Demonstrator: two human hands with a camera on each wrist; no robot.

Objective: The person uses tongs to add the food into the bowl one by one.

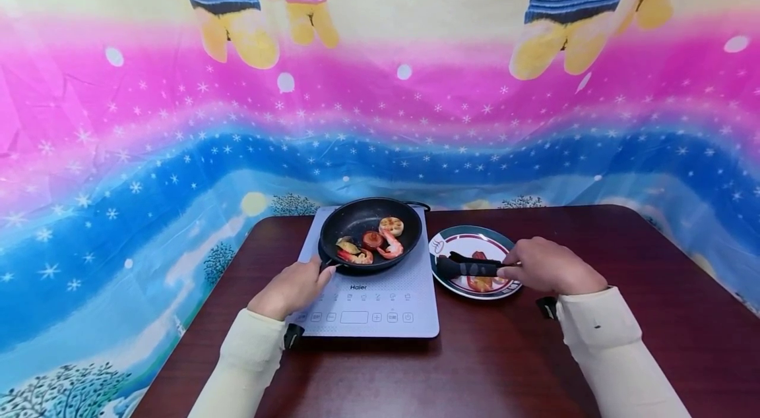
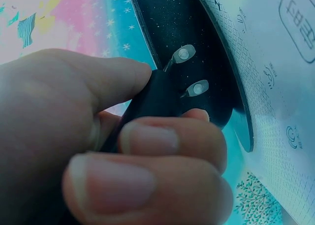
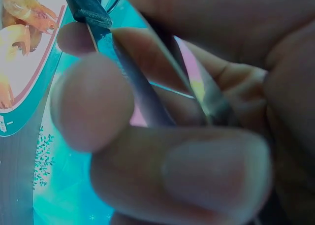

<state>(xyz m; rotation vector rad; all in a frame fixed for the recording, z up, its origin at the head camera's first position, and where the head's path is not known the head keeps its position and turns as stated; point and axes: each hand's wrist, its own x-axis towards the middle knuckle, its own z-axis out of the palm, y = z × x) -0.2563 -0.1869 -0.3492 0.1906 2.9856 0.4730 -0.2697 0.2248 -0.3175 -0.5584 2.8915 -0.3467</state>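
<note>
My left hand [image 1: 291, 289] grips the black handle [image 2: 152, 94] of a frying pan [image 1: 356, 213] on a white induction cooktop [image 1: 380, 309]. In the pan lie a shrimp [image 1: 390, 244], a browned round slice [image 1: 391, 227], a reddish-brown round piece [image 1: 372, 240] and another shrimp-like piece [image 1: 356, 256]. My right hand [image 1: 546, 265] holds black-tipped tongs [image 1: 475, 266], whose metal arms show between the fingers in the right wrist view. The tongs' tips hang over a plate [image 1: 454, 237] with shrimp [image 3: 24, 18] and other food on it. Whether the tips touch food I cannot tell.
A dark wooden table [image 1: 493, 358] carries everything, with the plate just right of the cooktop. Behind it hangs a printed cloth [image 1: 380, 108] with bears and snowflakes. A black cord [image 1: 418, 205] runs behind the pan.
</note>
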